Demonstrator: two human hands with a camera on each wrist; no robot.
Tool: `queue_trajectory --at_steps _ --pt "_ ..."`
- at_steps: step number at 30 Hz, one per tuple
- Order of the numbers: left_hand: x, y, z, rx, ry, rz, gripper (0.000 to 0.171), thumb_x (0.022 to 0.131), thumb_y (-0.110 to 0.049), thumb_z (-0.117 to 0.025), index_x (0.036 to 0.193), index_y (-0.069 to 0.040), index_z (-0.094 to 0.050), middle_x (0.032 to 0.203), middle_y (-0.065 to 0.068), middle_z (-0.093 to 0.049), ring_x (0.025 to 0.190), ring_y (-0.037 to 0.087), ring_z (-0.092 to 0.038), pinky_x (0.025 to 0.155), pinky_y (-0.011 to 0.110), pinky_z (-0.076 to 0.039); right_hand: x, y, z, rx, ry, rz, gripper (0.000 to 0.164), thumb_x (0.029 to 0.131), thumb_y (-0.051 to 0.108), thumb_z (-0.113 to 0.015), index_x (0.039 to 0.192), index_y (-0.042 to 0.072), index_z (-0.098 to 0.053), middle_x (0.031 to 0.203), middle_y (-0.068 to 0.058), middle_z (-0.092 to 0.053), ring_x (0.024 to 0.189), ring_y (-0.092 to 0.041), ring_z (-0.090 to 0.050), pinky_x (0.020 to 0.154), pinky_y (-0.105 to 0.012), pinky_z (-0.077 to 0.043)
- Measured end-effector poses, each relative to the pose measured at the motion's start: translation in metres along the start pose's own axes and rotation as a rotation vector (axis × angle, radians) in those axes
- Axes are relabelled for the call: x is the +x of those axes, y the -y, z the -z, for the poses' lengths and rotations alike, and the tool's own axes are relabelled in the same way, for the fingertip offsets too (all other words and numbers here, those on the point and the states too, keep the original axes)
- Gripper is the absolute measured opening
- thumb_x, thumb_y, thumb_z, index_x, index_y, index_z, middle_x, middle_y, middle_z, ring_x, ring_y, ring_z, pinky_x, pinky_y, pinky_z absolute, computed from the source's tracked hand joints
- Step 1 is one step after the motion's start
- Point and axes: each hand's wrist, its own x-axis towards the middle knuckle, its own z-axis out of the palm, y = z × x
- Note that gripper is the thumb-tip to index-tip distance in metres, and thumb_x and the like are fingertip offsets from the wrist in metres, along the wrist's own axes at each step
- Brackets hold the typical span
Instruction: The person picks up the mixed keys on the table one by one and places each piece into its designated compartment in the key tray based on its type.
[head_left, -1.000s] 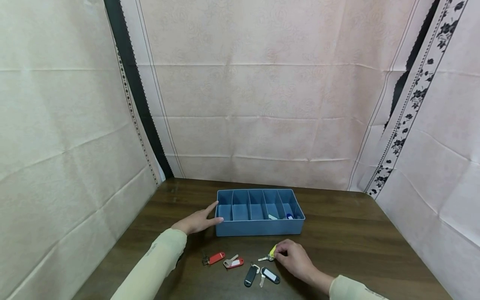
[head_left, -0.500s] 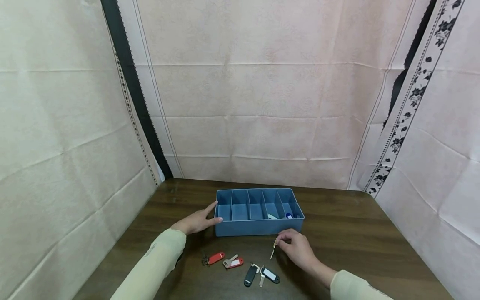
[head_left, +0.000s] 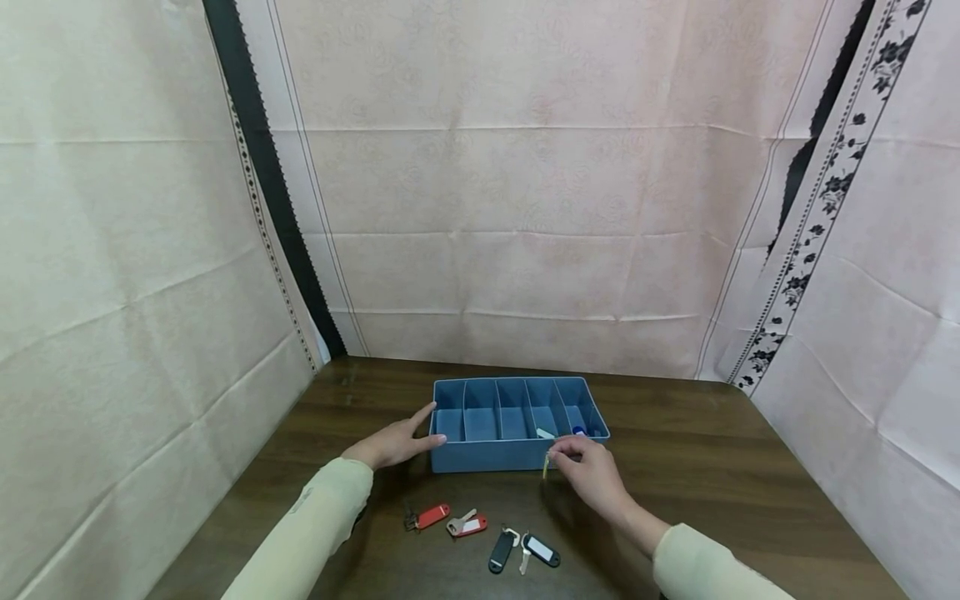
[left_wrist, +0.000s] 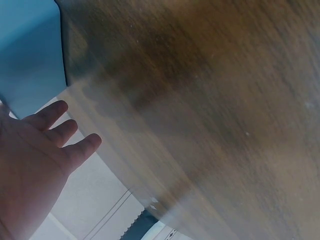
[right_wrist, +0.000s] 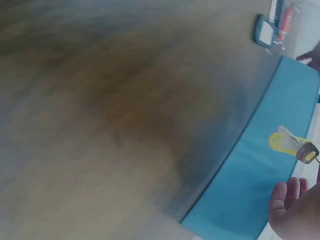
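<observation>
While right hand (head_left: 588, 479) pinches yellow-tagged key (right_wrist: 302, 149), left hand (head_left: 390, 443) unclenched against blue box (head_left: 502, 456), (items (head_left: 545, 434) in two compartments (head_left: 547, 407))

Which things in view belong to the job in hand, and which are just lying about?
Job in hand:
yellow-tagged key, pinched by the right hand
blue divided box, touched by the left hand

Lying about, untouched:
two red key tags on the table
two dark key tags nearby
These may belong too.

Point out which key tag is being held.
The yellow key tag, pinched in the right hand; the two red tags and two dark tags lie on the table.
</observation>
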Motion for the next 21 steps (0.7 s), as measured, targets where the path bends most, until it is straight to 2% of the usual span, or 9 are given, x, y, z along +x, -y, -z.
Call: queue_trajectory --at_steps 4,12,21 --pt "0.0 0.0 -0.001 -0.004 0.001 0.0 0.095 0.084 -0.078 -0.051 0.16 -0.034 -0.015 0.159 0.017 -0.029 0.142 0.045 -0.029 0.107 0.07 -0.025 0.006 0.009 0.002 0.051 -0.015 0.003 0.007 0.094 0.016 -0.07 0.089 0.015 -0.076 0.111 -0.004 -0.069 0.105 -0.022 -0.061 0.081 -0.033 -0.054" --pt "0.001 0.0 -0.002 -0.001 0.0 -0.002 0.093 0.085 -0.077 -0.051 0.16 -0.034 -0.015 0.159 0.016 -0.029 0.142 0.045 -0.029 0.106 0.071 -0.025 0.021 0.021 0.004 0.115 -0.033 -0.012 0.014 0.097 0.021 -0.067 0.098 0.009 -0.076 0.117 -0.006 -0.066 0.11 -0.023 -0.059 0.086 -0.034 -0.053" --pt "0.002 0.0 -0.003 -0.012 -0.004 0.017 0.097 0.082 -0.08 -0.051 0.159 -0.034 -0.015 0.159 0.017 -0.03 0.141 0.047 -0.03 0.105 0.072 -0.026 0.049 0.032 -0.005 0.122 -0.103 -0.058 0.021 0.096 0.023 -0.068 0.105 0.007 -0.076 0.113 -0.006 -0.068 0.099 -0.021 -0.058 0.082 -0.034 -0.05"
